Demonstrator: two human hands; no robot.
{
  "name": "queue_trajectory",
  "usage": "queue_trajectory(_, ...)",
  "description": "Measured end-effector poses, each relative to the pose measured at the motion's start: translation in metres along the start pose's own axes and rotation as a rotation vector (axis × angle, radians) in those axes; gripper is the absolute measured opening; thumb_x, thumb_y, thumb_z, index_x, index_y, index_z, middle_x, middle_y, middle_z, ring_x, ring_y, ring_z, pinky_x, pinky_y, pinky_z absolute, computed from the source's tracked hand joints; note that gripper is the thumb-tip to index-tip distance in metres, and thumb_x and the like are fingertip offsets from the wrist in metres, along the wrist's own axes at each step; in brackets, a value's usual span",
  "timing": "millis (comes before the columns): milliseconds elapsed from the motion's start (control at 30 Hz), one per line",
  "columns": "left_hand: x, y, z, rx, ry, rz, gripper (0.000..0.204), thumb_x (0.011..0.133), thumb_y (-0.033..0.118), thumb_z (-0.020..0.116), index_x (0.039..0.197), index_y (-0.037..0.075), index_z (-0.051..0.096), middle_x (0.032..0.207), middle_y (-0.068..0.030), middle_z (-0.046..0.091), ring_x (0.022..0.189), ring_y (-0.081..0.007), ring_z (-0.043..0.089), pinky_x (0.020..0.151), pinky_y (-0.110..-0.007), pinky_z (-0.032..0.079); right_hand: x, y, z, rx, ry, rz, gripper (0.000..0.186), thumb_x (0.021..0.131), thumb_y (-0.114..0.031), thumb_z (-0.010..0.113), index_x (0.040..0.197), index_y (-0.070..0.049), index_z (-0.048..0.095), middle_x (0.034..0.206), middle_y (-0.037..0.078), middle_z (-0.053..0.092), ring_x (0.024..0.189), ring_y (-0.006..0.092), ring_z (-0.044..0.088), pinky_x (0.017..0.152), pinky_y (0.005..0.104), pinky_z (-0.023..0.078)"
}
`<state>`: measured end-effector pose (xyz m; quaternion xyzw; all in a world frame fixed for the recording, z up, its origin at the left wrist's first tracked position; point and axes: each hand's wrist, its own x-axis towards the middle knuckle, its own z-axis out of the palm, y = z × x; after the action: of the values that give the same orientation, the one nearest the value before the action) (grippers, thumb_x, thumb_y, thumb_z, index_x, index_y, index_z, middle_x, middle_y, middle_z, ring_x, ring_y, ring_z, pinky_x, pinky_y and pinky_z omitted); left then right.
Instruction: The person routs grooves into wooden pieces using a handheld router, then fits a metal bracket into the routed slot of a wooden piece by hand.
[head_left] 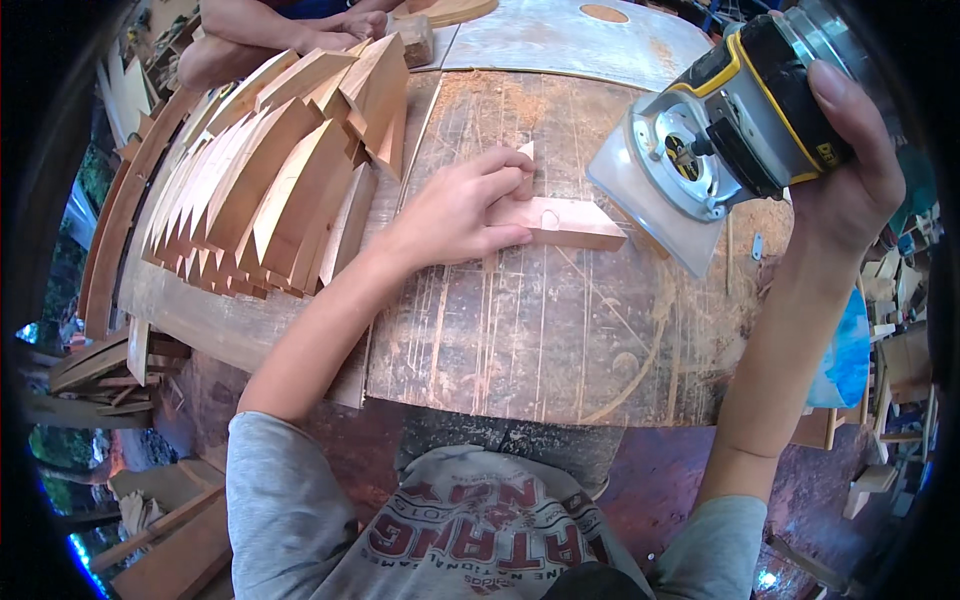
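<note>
A small block of pale wood (575,222) with an angled end lies on the worn tabletop. My left hand (455,212) is closed over its left part, thumb on the near side and fingers over the far side. A pale wooden tip (527,152) shows just beyond those fingers. Raised at the right, my right hand (865,150) grips a black and yellow trim router (765,110). The router is tilted, its clear square base (640,165) turned toward the block and held apart from it.
A stack of curved, pointed wooden pieces (290,180) fills the table's left side. Another person's bare limbs (340,30) are behind it. A pale board (550,45) with an oval mark lies at the far side. Sawdust and scratches cover the tabletop (500,340). A small metal plate (757,246) lies at right.
</note>
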<state>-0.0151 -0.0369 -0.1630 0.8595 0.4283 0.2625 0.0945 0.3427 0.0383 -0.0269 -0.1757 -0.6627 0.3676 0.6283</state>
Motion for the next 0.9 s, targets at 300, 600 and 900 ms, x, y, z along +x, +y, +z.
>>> queue_trajectory(300, -0.006, -0.001, 0.001, -0.024, 0.007, -0.057, 0.042, 0.079, 0.029, 0.083, 0.105, -0.001, 0.069, 0.146, -0.0135, 0.057, 0.122, -0.0354, 0.063, 0.098, -0.045, 0.053, -0.005, 0.005, 0.015, 0.009, 0.032, 0.036, 0.047, 0.086, -0.015, 0.065, 0.127, 0.009, 0.064, 0.118, 0.021, 0.072, 0.108, 0.0268, 0.072, 0.101, 0.0363, 0.055)
queue_trajectory(600, -0.021, -0.006, 0.009, -0.002, 0.106, -0.045, 0.057, 0.081, 0.029, 0.082, 0.128, 0.003, 0.063, 0.148, -0.0128, 0.055, 0.124, -0.0365, 0.062, 0.103, -0.044, 0.052, -0.007, 0.003, 0.038, -0.067, -0.060, 0.006, 0.059, 0.087, -0.017, 0.063, 0.138, 0.012, 0.053, 0.133, 0.025, 0.064, 0.124, 0.0324, 0.064, 0.110, 0.0426, 0.048)
queue_trajectory(900, -0.037, -0.001, 0.001, -0.039, 0.170, -0.080, 0.046, 0.082, 0.027, 0.082, 0.122, 0.008, 0.070, 0.144, -0.0121, 0.059, 0.119, -0.0355, 0.066, 0.097, -0.044, 0.056, -0.022, 0.017, 0.081, -0.068, -0.088, 0.035, 0.063, 0.079, -0.010, 0.070, 0.138, 0.005, 0.054, 0.123, 0.021, 0.068, 0.113, 0.0300, 0.069, 0.106, 0.0408, 0.051)
